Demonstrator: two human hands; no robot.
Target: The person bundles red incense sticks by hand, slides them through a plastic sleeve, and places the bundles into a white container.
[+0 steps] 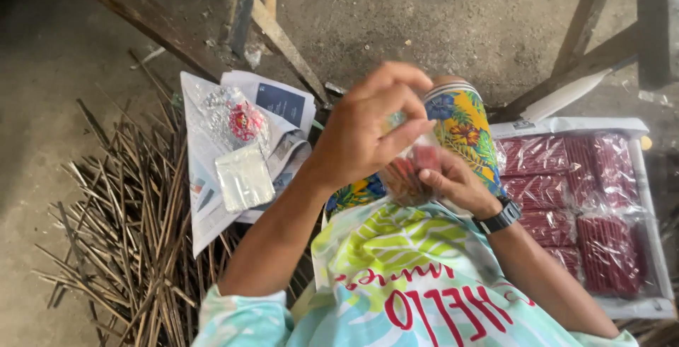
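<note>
Both hands met at frame centre above the lap: left hand (364, 131) w/ fingers curled, its grip pinching the top of a small clear packet of red sticks (407, 174), right hand (453, 181) closed under the packet from approx 4 o'clock, supporting it. Packet looked filled, top not clearly sealed — can't tell. At 3 o'clock a white tray (647, 198) held many finished red packets (608, 251), nearly full. At 9 o'clock, on newspaper (205, 198), lay empty clear bags (244, 177), so more seemingly left to fill. Thin dark sticks (131, 212) littered the floor at 8 o'clock.
</note>
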